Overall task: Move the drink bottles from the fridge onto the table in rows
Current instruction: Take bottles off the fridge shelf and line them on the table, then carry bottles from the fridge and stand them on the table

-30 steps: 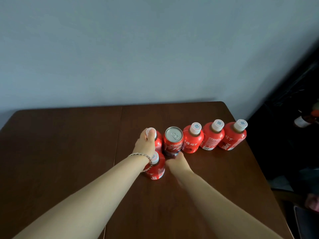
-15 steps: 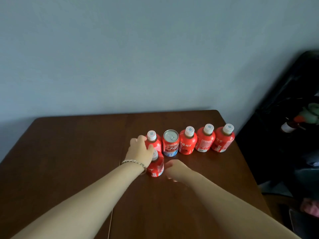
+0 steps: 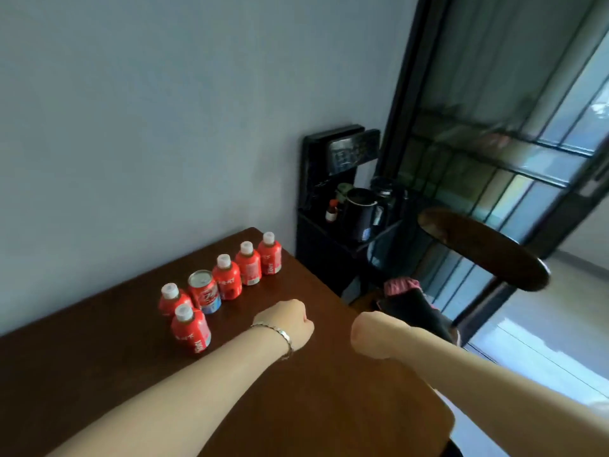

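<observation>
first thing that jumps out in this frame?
The cluster of red drinks on the dark wooden table: a back row of four white-capped red bottles with one red can in it, and a lone front bottle starting a second row. Nearer the camera, the left hand and right hand hover empty, curled into loose fists.

five red bottles (image 3: 226, 281) with white caps and white lettering stand on a dark brown wooden table (image 3: 99, 351). a red can (image 3: 204, 291) among them has a silver top and a blue and white band at its base. the wall (image 3: 164, 110) is pale grey-blue. a silver bracelet (image 3: 280, 334) circles the left wrist. a black kettle (image 3: 361, 212) sits on a black stand.
</observation>
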Tool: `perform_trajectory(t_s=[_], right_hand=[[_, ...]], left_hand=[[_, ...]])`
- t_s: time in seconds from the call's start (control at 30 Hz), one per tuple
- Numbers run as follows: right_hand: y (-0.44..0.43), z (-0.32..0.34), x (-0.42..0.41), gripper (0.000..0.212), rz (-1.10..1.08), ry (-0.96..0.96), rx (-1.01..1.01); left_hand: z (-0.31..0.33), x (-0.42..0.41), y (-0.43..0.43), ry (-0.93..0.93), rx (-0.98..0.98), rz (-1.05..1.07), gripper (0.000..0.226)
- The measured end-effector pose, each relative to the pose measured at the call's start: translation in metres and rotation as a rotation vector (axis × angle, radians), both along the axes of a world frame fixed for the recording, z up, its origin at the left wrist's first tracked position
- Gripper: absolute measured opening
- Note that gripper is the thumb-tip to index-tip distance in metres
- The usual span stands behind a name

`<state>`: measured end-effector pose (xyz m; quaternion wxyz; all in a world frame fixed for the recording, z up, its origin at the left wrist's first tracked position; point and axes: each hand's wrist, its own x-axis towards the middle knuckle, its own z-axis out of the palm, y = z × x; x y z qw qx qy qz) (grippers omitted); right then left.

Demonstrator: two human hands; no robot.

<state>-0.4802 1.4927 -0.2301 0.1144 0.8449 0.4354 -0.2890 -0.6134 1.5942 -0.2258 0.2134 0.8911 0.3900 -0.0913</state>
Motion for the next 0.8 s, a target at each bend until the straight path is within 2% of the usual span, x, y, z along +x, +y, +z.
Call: perform_trajectory(t_s=[0.1,0.23,0.4,0.57,0.8], right_hand=[[-0.081,0.017,0.032,0.028,-0.106,-0.011,0.092],[-0.217,0.034,0.069,0.029,-0.361,-0.059,0.118],[-0.422,0.053,0.093,0.027,-0.688,-0.190,0.164],[-0.639,0.081,0.092,0.027,-0.901,-0.407,0.169],[-0.891,0.142,0.079,0.028,-1.193,-0.513,0.089]], left_hand=[[0.022,0.049,-0.067,-0.028,0.048,-0.227,0.028],[0.043,0.118,-0.181,-0.047,0.162,-0.546,0.029],[0.058,0.200,-0.356,-0.127,0.224,-0.918,0.027],[0.063,0.262,-0.558,-0.160,0.226,-1.160,0.027],[0.114,0.315,-0.833,-0.293,0.203,-1.434,0.030]])
